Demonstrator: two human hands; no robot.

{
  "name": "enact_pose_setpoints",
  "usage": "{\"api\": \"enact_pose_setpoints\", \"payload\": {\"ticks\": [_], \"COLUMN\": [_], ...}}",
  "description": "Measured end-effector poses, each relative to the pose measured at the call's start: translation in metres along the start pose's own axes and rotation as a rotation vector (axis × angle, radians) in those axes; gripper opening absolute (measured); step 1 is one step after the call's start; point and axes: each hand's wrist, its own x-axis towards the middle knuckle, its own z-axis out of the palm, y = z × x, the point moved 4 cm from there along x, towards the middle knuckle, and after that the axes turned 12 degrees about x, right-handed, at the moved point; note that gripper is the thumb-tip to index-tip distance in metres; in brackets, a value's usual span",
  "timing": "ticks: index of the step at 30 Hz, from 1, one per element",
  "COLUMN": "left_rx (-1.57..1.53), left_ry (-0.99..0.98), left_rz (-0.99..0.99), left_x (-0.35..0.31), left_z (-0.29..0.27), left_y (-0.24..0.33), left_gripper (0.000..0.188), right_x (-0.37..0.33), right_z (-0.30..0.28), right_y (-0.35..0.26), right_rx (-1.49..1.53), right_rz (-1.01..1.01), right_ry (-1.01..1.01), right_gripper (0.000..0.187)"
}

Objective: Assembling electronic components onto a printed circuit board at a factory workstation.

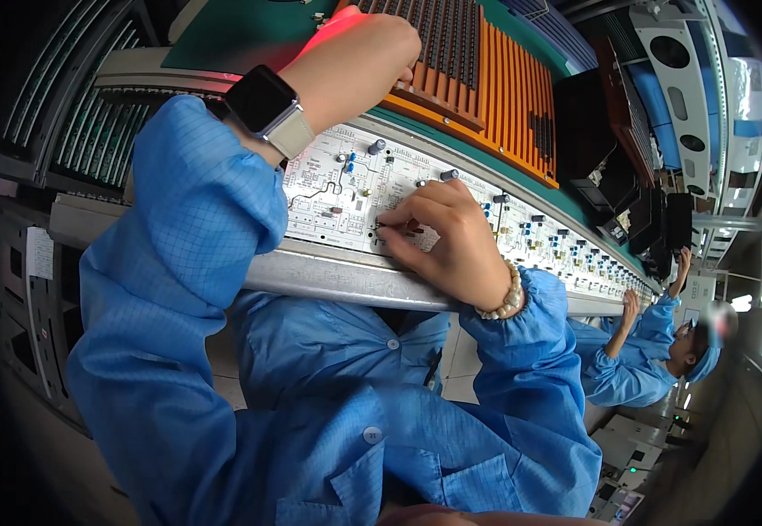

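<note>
Counter [214, 39], green-topped, beyond the person in a blue smock [311, 421] I'm watching. Row of white circuit boards [319, 210] right in front of them, along a metal rail [337, 267], stretching off to the right. Orange slotted tray [521, 105] past the boards, dark parts in some slots. Co-worker [635, 377], also in blue, farther right, at the same row. Left hand [376, 44] over the tray's left side, fingers bent, tips hidden; can't tell if it grips anything. Right hand [451, 232] at the near board, thumb and forefinger close together at its surface; can't tell if a component is pinched. Watch [262, 101] on left wrist, beaded bracelet [512, 294] on right. Grey cylindrical component [377, 146] on board, between the hands.
</note>
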Motion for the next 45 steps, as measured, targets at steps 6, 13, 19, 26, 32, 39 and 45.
{"api": "enact_pose_setpoints", "payload": {"ticks": [6,13,19,26,32,39,45], "left_rx": [0.036,0.062,0.137,0.081,0.061,0.043,0.023], "left_ry": [-0.029,-0.010,0.131,0.141,0.132,0.113,0.104], "left_rz": [-0.011,0.002,0.044,0.087,0.139,0.139,0.121], "left_x": [-0.001,-0.003,0.000,-0.003,-0.007,-0.008,-0.006], "left_z": [-0.004,-0.001,-0.018,-0.025,-0.026,-0.022,-0.021], "left_y": [0.002,0.005,0.018,0.036,0.046,0.049,0.050], "left_gripper": [0.011,0.013,0.011,0.010,0.009,0.008,0.010], "right_x": [0.001,0.004,0.010,-0.011,-0.016,-0.025,-0.030], "right_z": [0.002,0.002,0.004,0.006,-0.006,-0.009,-0.002], "right_y": [-0.002,-0.006,-0.015,-0.026,-0.017,-0.013,-0.015], "right_rx": [0.009,-0.035,-0.222,-0.422,-0.331,-0.441,-0.552], "right_rz": [0.014,0.074,-0.039,-0.108,-0.116,-0.225,-0.286], "right_ry": [-0.005,-0.041,-0.101,-0.176,-0.173,-0.208,-0.261], "right_gripper": [0.013,0.011,0.012,0.037,0.048,0.044,0.039]}}
